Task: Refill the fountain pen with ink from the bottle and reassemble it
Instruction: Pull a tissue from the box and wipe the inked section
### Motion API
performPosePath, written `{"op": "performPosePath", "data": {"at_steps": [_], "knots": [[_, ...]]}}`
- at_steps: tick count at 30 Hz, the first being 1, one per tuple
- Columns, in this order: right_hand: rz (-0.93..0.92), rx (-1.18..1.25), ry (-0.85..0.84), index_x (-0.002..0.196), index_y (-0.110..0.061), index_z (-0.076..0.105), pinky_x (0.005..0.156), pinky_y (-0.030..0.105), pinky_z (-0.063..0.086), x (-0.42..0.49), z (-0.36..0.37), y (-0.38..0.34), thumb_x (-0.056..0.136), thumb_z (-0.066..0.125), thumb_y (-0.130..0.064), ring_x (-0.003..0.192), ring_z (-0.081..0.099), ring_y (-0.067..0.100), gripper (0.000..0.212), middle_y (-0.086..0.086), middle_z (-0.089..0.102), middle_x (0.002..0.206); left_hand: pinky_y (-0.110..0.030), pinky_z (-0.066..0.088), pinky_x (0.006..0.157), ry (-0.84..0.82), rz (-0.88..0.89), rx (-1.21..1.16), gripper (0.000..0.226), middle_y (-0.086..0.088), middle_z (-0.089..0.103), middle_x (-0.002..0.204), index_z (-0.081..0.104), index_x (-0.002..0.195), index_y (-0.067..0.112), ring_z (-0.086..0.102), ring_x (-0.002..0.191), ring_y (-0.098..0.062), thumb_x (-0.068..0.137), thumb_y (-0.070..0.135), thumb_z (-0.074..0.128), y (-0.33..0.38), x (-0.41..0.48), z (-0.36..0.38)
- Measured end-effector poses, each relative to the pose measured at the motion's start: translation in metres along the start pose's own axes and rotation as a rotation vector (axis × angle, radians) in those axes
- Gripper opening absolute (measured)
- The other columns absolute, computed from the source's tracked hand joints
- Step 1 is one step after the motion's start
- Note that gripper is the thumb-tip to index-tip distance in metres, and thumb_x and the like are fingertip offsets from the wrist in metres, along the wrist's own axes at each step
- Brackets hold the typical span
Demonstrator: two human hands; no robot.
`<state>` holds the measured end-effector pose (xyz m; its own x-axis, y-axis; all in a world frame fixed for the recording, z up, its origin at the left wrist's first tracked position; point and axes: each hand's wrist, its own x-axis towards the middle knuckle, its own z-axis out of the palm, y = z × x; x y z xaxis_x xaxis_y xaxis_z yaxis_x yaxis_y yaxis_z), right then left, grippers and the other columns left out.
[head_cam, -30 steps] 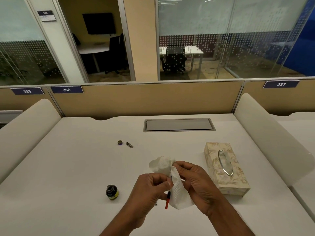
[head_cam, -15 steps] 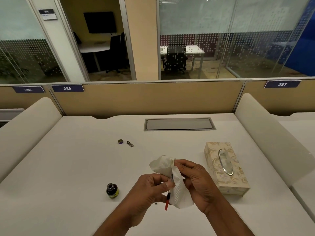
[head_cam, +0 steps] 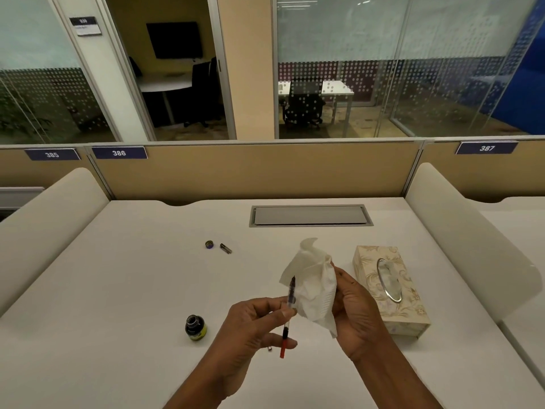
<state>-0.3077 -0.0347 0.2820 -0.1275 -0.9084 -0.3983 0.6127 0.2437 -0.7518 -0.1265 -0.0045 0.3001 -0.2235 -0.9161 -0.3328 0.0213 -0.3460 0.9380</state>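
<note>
My left hand [head_cam: 253, 329] pinches the inner part of the fountain pen [head_cam: 288, 317], a clear section with a dark nib pointing up and a red converter end pointing down. My right hand [head_cam: 355, 308] holds a crumpled white tissue [head_cam: 314, 283] just right of the nib, not wrapped around it. The open ink bottle [head_cam: 195, 327] stands on the white desk [head_cam: 132, 290] left of my hands. The bottle's cap [head_cam: 209, 245] and a small metal pen part [head_cam: 225, 248] lie farther back. Another small piece [head_cam: 269, 348] lies under my left hand.
A patterned tissue box [head_cam: 389, 287] lies to the right of my hands. A grey cable hatch [head_cam: 309, 215] is set into the desk at the back. Curved white dividers [head_cam: 460, 231] border the desk on both sides, and a beige partition stands behind.
The tissue was wrapped over the pen's upper end; now my right hand has drawn it off to the right and the nib is uncovered. My left hand shifted slightly left.
</note>
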Motion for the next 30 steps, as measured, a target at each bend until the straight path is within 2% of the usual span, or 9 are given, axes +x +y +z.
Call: {"op": "performPosePath", "data": {"at_steps": [3,6,10,12,15,19,25,28,30], "knots": [[-0.034,-0.093,-0.011,0.11,-0.008,0.074,0.085,0.05,0.059,-0.006,0.004,0.004,0.092,0.068,-0.026,0.107,0.068,0.04,0.026,0.019,0.074,0.117,-0.048,0.063,0.087,0.023,0.027,-0.073,0.019,0.0,0.077,0.12,0.08,0.1,0.001,0.076,0.1,-0.025,0.088,0.014,0.074,0.0,-0.002,-0.001],[-0.085,-0.19,-0.055,0.102,-0.008,0.074,0.082,0.045,0.059,-0.014,0.011,0.01,0.096,0.064,-0.023,0.095,0.07,0.033,0.019,0.019,0.076,0.109,-0.039,0.063,0.081,0.058,0.042,-0.077,0.015,-0.007,0.08,0.109,0.079,0.095,-0.001,0.076,0.094,-0.03,0.09,0.011,0.072,-0.001,-0.004,0.002],[-0.108,-0.277,-0.111,0.097,-0.017,0.077,0.093,0.063,0.055,-0.023,0.02,0.017,0.098,0.061,-0.026,0.097,0.069,0.034,0.018,0.015,0.076,0.105,-0.039,0.063,0.082,0.148,0.043,-0.019,0.009,-0.005,0.081,0.096,0.082,0.088,0.01,0.079,0.082,-0.028,0.089,0.013,0.073,0.0,-0.007,0.006],[-0.109,-0.291,-0.145,0.094,-0.02,0.078,0.089,0.056,0.059,-0.026,0.021,0.018,0.098,0.06,-0.026,0.094,0.071,0.028,0.019,0.01,0.078,0.102,-0.038,0.063,0.084,0.17,0.052,0.026,0.009,-0.003,0.081,0.094,0.081,0.092,0.011,0.079,0.079,-0.027,0.09,0.015,0.073,-0.001,-0.009,0.005],[-0.108,-0.308,-0.196,0.09,-0.022,0.08,0.078,0.039,0.061,-0.03,0.022,0.017,0.093,0.063,-0.027,0.087,0.074,0.018,0.018,0.002,0.08,0.097,-0.024,0.062,0.071,0.196,0.082,0.081,0.011,-0.002,0.082,0.093,0.081,0.096,0.012,0.079,0.079,-0.026,0.09,0.018,0.073,-0.003,-0.011,0.004],[-0.091,-0.34,-0.266,0.095,-0.021,0.081,0.081,0.04,0.062,-0.031,0.024,0.017,0.081,0.068,-0.037,0.091,0.076,0.019,0.024,0.004,0.08,0.104,-0.014,0.057,0.062,0.239,0.126,0.116,0.008,-0.002,0.082,0.087,0.081,0.094,0.014,0.079,0.078,-0.025,0.09,0.017,0.075,-0.005,-0.013,0.003],[-0.098,-0.36,-0.255,0.108,-0.013,0.077,0.098,0.058,0.055,-0.029,0.024,0.016,0.089,0.068,-0.029,0.108,0.071,0.038,0.026,0.014,0.077,0.112,-0.03,0.064,0.068,0.232,0.213,0.136,0.01,-0.006,0.081,0.083,0.083,0.084,0.018,0.077,0.079,-0.03,0.089,0.013,0.076,-0.007,-0.014,0.002],[-0.137,-0.4,-0.237,0.106,-0.014,0.078,0.096,0.06,0.055,-0.03,0.027,0.015,0.093,0.068,-0.024,0.108,0.07,0.042,0.019,0.015,0.078,0.108,-0.035,0.064,0.065,0.273,0.259,0.186,0.015,0.001,0.081,0.082,0.083,0.08,0.022,0.076,0.076,-0.027,0.089,0.012,0.076,-0.007,-0.016,0.003],[-0.172,-0.424,-0.212,0.103,-0.015,0.079,0.086,0.059,0.061,-0.03,0.029,0.017,0.093,0.068,-0.022,0.104,0.07,0.044,0.016,0.014,0.078,0.103,-0.04,0.061,0.067,0.305,0.284,0.228,0.014,0.009,0.08,0.085,0.082,0.081,0.025,0.075,0.067,-0.02,0.088,0.014,0.076,-0.007,-0.018,0.004]]}}
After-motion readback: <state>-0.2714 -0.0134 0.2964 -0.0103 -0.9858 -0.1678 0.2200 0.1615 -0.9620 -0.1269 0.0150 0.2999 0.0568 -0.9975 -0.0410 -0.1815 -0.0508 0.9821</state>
